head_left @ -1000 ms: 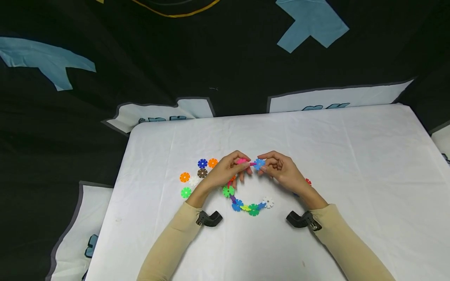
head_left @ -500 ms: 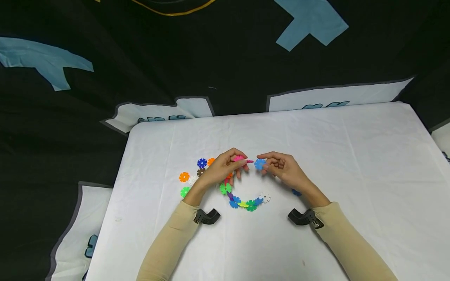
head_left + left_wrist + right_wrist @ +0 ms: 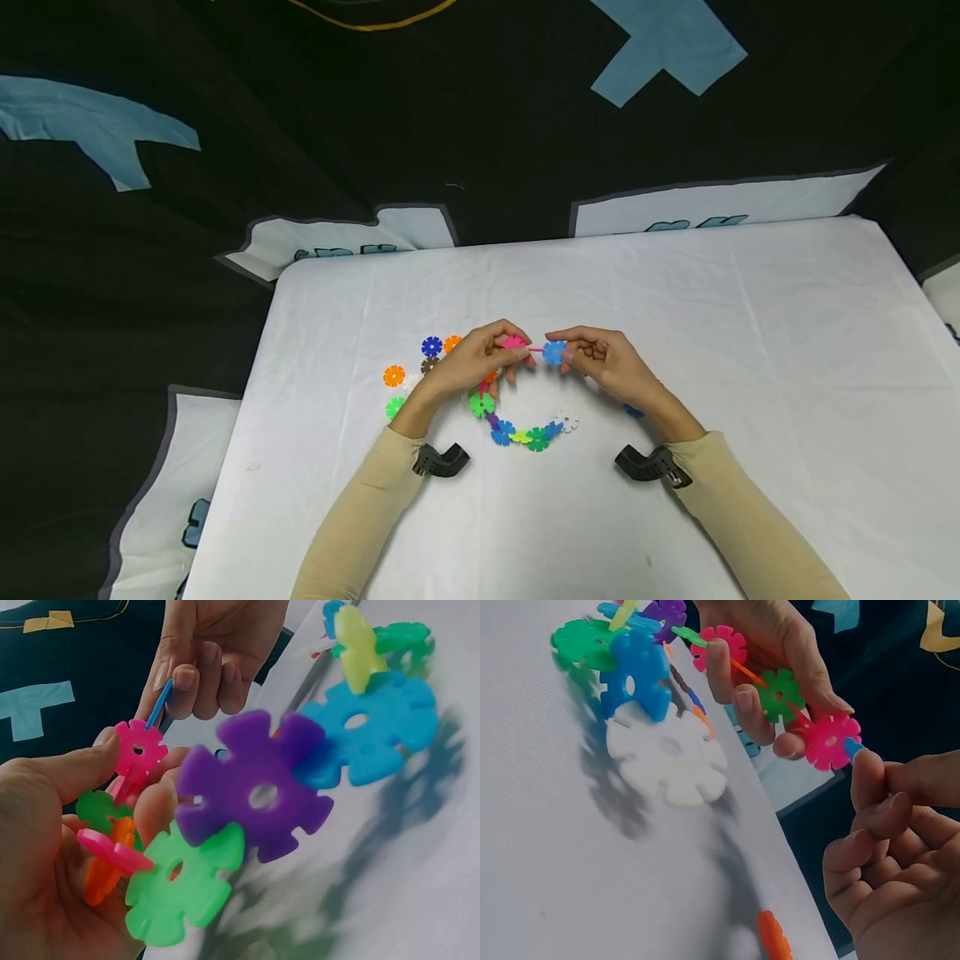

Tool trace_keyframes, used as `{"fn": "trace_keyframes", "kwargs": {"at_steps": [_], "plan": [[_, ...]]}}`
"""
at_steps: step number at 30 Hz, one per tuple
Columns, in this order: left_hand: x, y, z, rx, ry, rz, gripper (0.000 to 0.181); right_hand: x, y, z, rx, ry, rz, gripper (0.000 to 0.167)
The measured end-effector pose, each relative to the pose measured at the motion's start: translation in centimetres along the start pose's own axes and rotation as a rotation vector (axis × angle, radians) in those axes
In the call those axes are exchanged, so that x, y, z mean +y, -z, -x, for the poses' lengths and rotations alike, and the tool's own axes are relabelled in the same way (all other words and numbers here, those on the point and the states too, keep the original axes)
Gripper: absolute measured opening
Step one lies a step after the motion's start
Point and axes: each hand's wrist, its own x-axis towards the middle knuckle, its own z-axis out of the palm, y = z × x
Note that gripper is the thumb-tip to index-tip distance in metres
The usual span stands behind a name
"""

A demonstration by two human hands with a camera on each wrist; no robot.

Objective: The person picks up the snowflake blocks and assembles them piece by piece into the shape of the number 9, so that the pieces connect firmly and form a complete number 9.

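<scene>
My left hand [image 3: 480,358] pinches the pink end of a chain of notched plastic discs. In the left wrist view a pink disc [image 3: 140,748], a purple disc [image 3: 264,787] and a light green disc [image 3: 180,885] belong to that chain. My right hand [image 3: 607,362] pinches a light blue disc [image 3: 554,352] between thumb and fingers. Its edge meets the outermost pink disc [image 3: 831,742] in the right wrist view; how deep the slots engage I cannot tell. The chain curves down to a white disc [image 3: 667,754] at its far end.
Loose discs lie left of my left hand, among them an orange disc [image 3: 393,376], a dark blue disc [image 3: 431,347] and a green disc [image 3: 395,407]. A blue disc [image 3: 633,411] is partly hidden by my right forearm. White cloth covers the table [image 3: 570,533].
Half a second ago a gap showed between the pink end disc and the light blue disc; now they meet. My left hand has shifted slightly right, while my right hand has barely moved.
</scene>
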Motion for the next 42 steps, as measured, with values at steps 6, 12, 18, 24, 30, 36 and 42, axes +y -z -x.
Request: {"fn": "trace_keyframes", "kwargs": {"at_steps": [6, 12, 18, 24, 30, 36, 42], "plan": [[-0.3, -0.3, -0.1, -0.004, 0.009, -0.013, 0.019, 0.0, -0.2, 0.1, -0.007, -0.012, 0.022, 0.028], [-0.3, -0.7, -0.1, 0.001, 0.012, -0.021, 0.019, -0.3, -0.4, 0.3, -0.008, -0.034, 0.021, 0.028], [0.2, -0.7, -0.1, 0.032, 0.004, -0.037, 0.018, -0.2, -0.7, 0.1, -0.008, -0.028, 0.006, 0.029], [0.2, -0.7, -0.1, 0.033, 0.012, -0.078, 0.021, 0.1, 0.9, 0.0, -0.006, -0.017, 0.174, 0.038], [-0.2, -0.6, -0.1, 0.048, 0.049, -0.127, 0.021, 1.7, 3.4, 0.4, 0.076, -0.049, 0.584, 0.035], [-0.5, -0.5, -0.2, 0.057, 0.041, -0.199, 0.032, 2.6, 3.5, 0.3, -0.017, -0.032, 0.724, 0.034], [-0.6, -0.5, -0.2, 0.037, 0.014, -0.290, 0.039, 2.5, 3.0, 0.1, 0.002, -0.050, 0.752, 0.027]]}}
